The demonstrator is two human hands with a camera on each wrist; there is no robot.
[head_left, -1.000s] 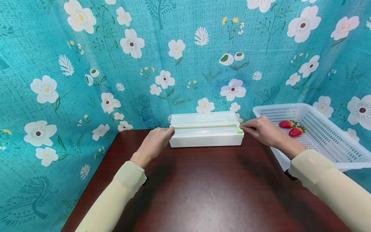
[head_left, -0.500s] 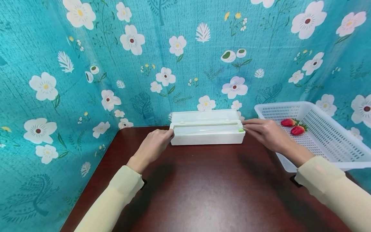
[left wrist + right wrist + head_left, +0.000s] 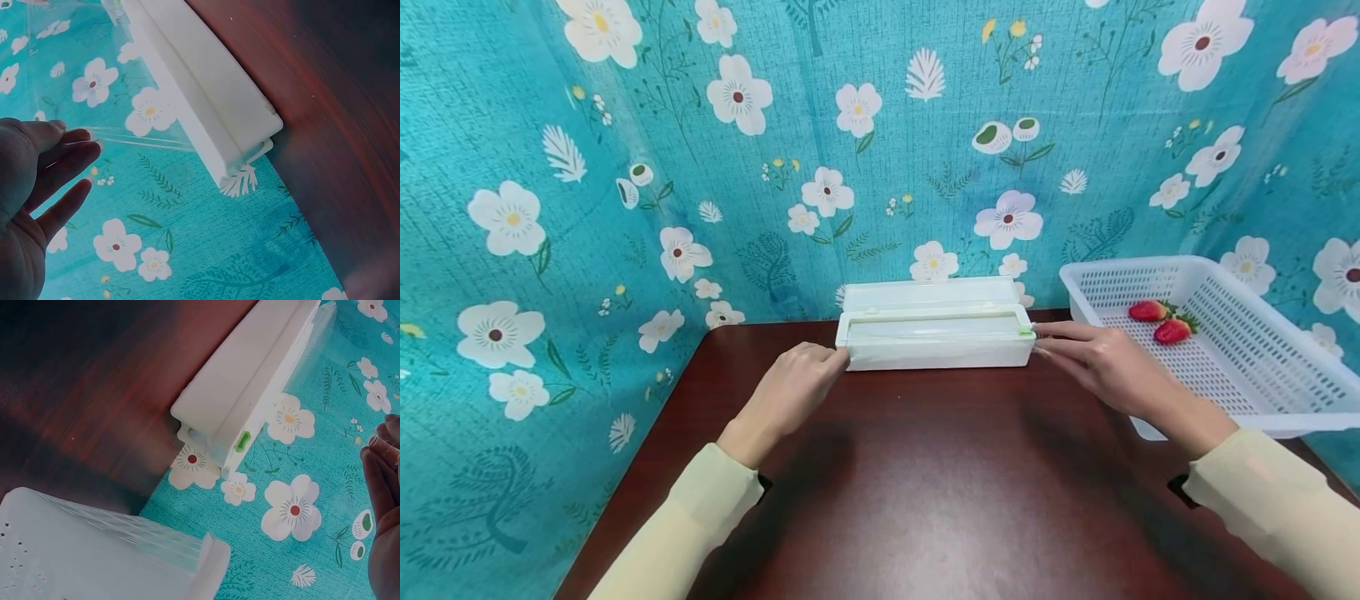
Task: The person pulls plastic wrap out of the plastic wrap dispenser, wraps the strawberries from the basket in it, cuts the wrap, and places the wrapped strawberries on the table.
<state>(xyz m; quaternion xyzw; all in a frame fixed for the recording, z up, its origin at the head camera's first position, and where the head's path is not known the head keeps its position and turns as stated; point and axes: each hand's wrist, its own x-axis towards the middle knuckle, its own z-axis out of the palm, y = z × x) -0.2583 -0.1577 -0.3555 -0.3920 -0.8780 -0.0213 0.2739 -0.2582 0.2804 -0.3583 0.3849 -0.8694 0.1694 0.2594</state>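
Observation:
A white cling film dispenser box [image 3: 936,354] stands at the back of the table with its lid [image 3: 928,293] raised. At its front left corner, my left hand [image 3: 793,390] pinches the edge of clear cling film [image 3: 140,139] between thumb and fingers; in the left wrist view the film stretches in creased strands to the box, the other fingers spread below. Beside the right end, near the green slide cutter [image 3: 1026,332], my right hand [image 3: 1108,367] pinches the film's other corner with extended fingers. Its fingertips [image 3: 375,441] show only partly at the right wrist view's edge.
To the right is a white perforated plastic basket [image 3: 1322,392] holding two strawberries [image 3: 1172,332], close beside my right forearm. A teal floral curtain [image 3: 700,100] hangs right behind the box. The dark wood table [image 3: 925,492] extends toward me.
Both hands have drawn slightly toward me from the box opening, bringing the film over the box's front edge. The right hand has also shifted a little right. The head view has tilted down slightly.

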